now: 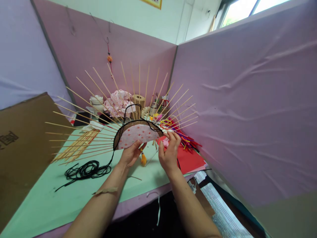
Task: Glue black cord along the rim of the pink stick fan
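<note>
A half-round fan frame (138,135) is held up over the table, its face pink-and-white spotted cloth or paper with a brown rim. Many thin bamboo sticks (84,114) spread from its curved edge. My left hand (131,153) is closed on the lower straight edge, thumb in front. Bent fingers of my right hand (170,148) meet the frame's right end; what they pinch there is hidden. Black cord (133,105) runs along the curved edge and loops loosely above it. The cord's coil (88,170) lies at the left. A yellow tassel (143,159) hangs below the frame.
Loose bamboo sticks (79,143) lie on the green tabletop (61,211). Red sheets (189,160) and colourful fuzzy stems (189,142) are at the right. Spotted cloth (119,102) and a twine roll (138,100) stand behind. Cardboard (22,148) is at the left, pink partitions (242,99) around.
</note>
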The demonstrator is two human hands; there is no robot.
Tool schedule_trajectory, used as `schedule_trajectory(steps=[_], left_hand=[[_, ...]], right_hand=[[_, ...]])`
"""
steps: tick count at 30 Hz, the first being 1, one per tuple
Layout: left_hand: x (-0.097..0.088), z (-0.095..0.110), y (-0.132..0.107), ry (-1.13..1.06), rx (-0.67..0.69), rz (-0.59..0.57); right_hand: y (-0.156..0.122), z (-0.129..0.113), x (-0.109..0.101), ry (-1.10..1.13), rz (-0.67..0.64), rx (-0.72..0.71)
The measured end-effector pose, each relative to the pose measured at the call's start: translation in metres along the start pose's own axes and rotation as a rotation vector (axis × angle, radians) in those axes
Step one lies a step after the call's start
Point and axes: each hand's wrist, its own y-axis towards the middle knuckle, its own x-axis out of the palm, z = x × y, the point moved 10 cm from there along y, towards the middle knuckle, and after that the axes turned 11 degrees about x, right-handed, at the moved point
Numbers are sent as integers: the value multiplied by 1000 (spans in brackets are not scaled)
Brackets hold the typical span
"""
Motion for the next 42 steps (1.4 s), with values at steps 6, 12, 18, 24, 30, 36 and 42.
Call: schedule_trajectory(steps=[6,12,18,24,30,36,42], left_hand=[[-7,1,4,-26,18,39],[-9,0,5,-49,8,61],[-10,1,4,-54,11,78],[-10,1,4,-46,8,79],[-9,2,5,-60,11,90],[-8,2,4,-49,16,83],[-10,0,3,-31,3,77]], right_hand=[[3,2,-4,105,21,29],[0,10,-7,114,35,29],[-3,20,0,268,38,167],[-7,18,5,351,32,203],[-5,16,5,328,25,176],[-6,12,-3,166,87,74],[-6,7,4,158,50,60]])
